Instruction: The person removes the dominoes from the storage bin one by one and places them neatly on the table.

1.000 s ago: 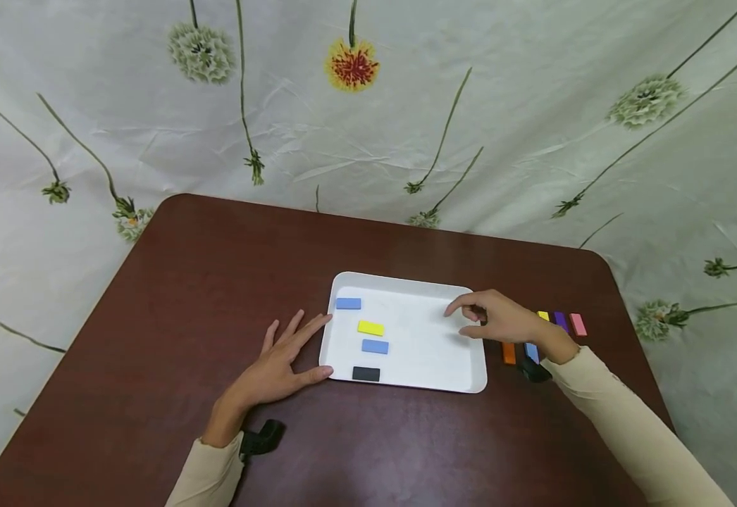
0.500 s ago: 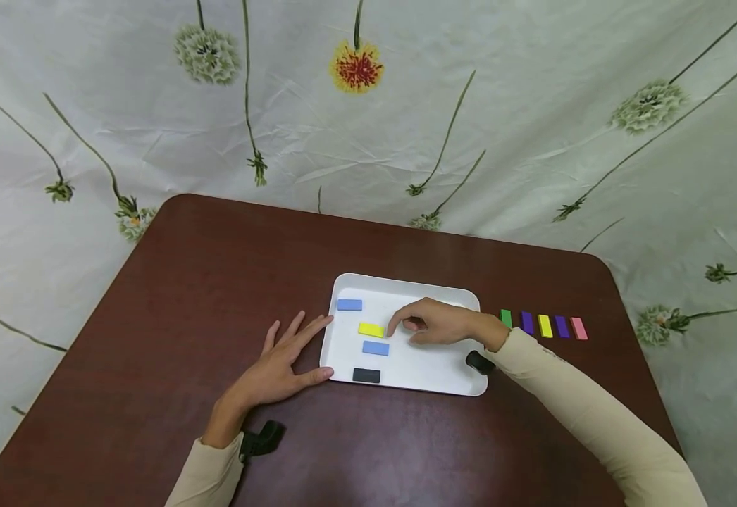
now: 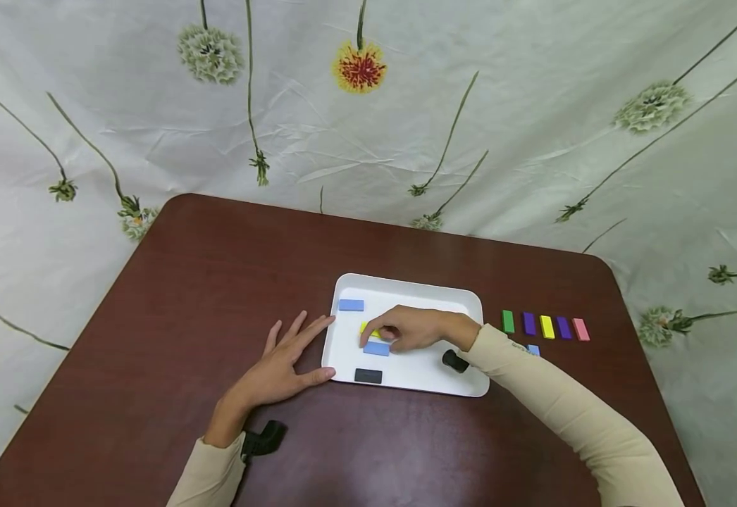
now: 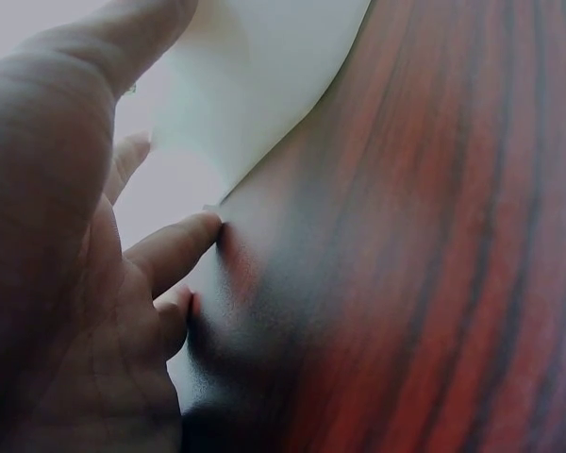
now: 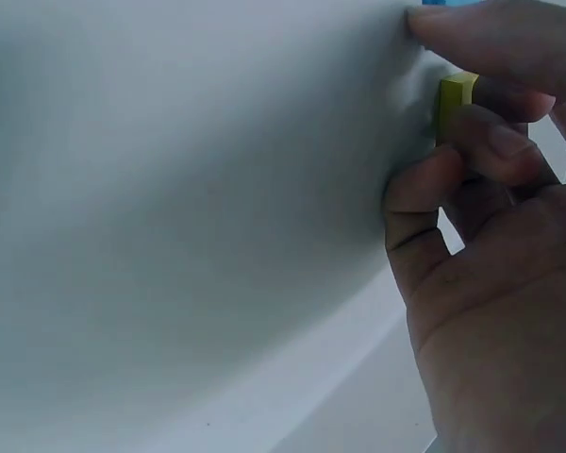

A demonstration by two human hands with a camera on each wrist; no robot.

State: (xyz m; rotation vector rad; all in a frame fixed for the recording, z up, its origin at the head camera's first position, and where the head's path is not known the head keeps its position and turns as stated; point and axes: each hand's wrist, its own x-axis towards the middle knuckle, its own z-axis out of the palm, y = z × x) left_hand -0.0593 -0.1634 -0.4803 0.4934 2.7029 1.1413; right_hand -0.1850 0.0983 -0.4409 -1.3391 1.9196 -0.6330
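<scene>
A white tray point(image 3: 406, 373) lies on the brown table with small flat blocks in its left part. My right hand point(image 3: 416, 327) reaches over it, thumb and index finger at the two ends of the nearer blue block point(image 3: 376, 349). The curled fingers partly cover a yellow block point(image 3: 365, 328) just beyond; its end point(image 5: 449, 109) shows beside them in the right wrist view. Another blue block point(image 3: 351, 305) sits near the far left corner, and a black block point(image 3: 368, 376) by the near wall. With fingers spread, my left hand point(image 3: 280, 370) touches the tray's left edge.
Right of the tray is a row of blocks: green point(image 3: 507, 322), purple point(image 3: 529, 323), yellow point(image 3: 547, 327), another purple point(image 3: 564, 327) and pink point(image 3: 580, 329). A blue block point(image 3: 533, 350) peeks out from behind the right sleeve. A flower-printed cloth point(image 3: 368, 141) hangs behind the table.
My right hand has moved left across the tray from its right edge, down to the nearer blue block, uncovering the row on the right. The left hand stays in place.
</scene>
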